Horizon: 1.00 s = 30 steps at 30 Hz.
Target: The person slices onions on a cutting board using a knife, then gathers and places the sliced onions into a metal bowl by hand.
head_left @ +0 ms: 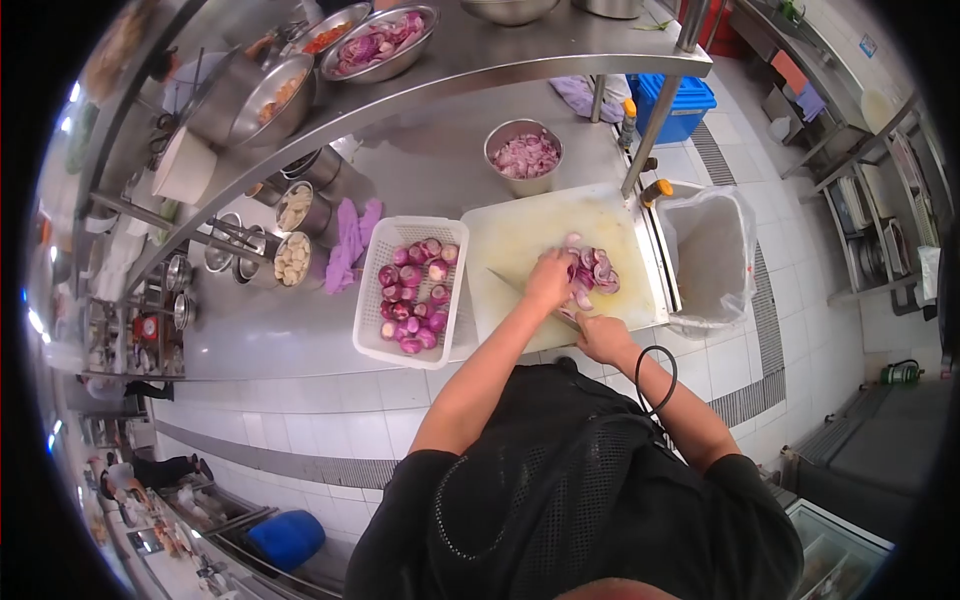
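My right hand (603,338) grips a knife (510,284) by its handle at the near edge of the white cutting board (490,225). The blade points left and away, passing beneath my left wrist. My left hand (550,280) is closed with its fingertips on red onion pieces (600,274), which lie in a loose pile on the board. What exactly sits under those fingers is partly hidden. Left of the board stands a white plastic basket (364,300) of peeled red onions (410,280). Behind the board, a steel bowl (493,165) contains cut red onion (526,157).
A lined waste bin (715,240) adjoins the board's right side. Orange-handled tools (655,190) hang at the table edge. Purple cloth (350,240) and steel pots of pale food (292,258) lie left. An overhead shelf (480,78) carries bowls; a post stands behind the board.
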Tool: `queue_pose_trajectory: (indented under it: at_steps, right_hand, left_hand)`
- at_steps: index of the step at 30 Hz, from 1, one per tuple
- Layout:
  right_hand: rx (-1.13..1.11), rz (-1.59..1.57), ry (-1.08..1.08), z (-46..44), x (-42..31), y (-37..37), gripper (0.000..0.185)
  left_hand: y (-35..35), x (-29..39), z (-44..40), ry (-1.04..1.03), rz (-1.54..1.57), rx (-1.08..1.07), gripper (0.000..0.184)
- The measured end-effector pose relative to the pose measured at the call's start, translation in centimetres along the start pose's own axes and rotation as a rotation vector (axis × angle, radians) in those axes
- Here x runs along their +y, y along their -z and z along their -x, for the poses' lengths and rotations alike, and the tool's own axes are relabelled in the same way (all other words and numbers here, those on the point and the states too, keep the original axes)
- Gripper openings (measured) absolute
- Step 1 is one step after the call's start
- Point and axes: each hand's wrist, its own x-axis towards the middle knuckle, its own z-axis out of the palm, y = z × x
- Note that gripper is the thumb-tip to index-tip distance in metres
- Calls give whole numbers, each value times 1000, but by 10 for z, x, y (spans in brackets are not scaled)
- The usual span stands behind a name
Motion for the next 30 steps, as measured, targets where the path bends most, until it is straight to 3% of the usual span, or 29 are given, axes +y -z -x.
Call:
queue_pose_trajectory:
  at_steps: [2,9,15,17,20,24,26,30]
  right_hand:
    - [-6,10,-9,-1,0,7,29]
    - [5,-16,2,-4,2,5,27]
    - [-37,-32,-62,-3,-7,14,27]
    - [-36,-26,-39,-2,1,14,27]
    - [1,-53,-32,5,25,8,26]
    - [16,-75,-118,9,31,13,26]
    - [6,-57,-143,10,18,21,25]
    - [28,-32,-123,3,5,18,24]
  left_hand:
    - [-3,-13,4,-88,41,-11,50]
    - [-1,-15,11,-48,-57,54,41]
    - [1,-1,7,-41,-110,-87,33]
    - [1,-6,13,-35,-16,136,32]
    - [41,-4,42,-113,25,307,25]
    - [29,-38,92,11,-13,326,22]
    - [24,-47,112,-192,-26,208,20]
    - [21,-32,133,-236,88,238,20]
